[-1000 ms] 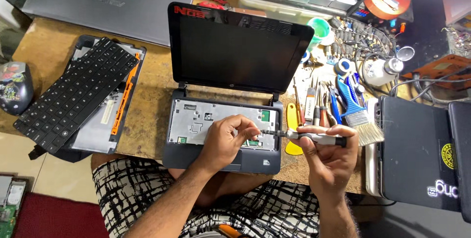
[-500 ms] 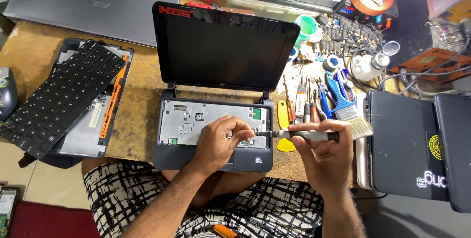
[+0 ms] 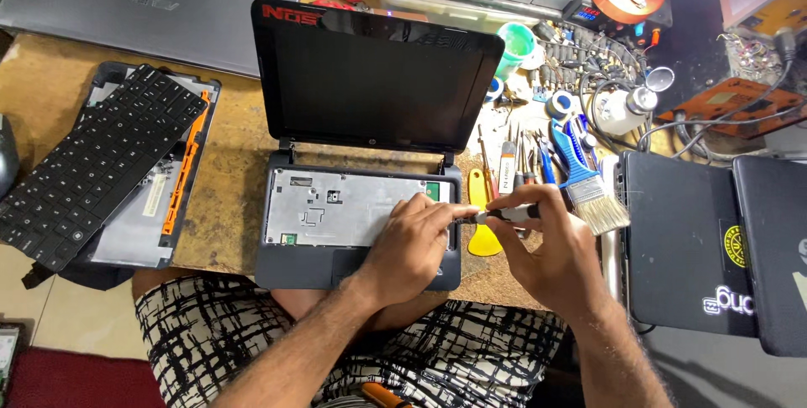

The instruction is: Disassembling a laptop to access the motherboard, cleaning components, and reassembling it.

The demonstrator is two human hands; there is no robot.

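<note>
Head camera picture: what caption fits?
Two hands hold a slim black-and-silver screwdriver over an opened small black laptop.

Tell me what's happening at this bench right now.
A person sits at a cluttered workbench with a small black laptop open, its keyboard removed and the metal deck exposed. The right hand holds a screwdriver lying sideways over the deck's right edge, while the left hand pinches at its tip. The detached keyboard lies to the left; a blue-handled brush lies on the right.
</note>
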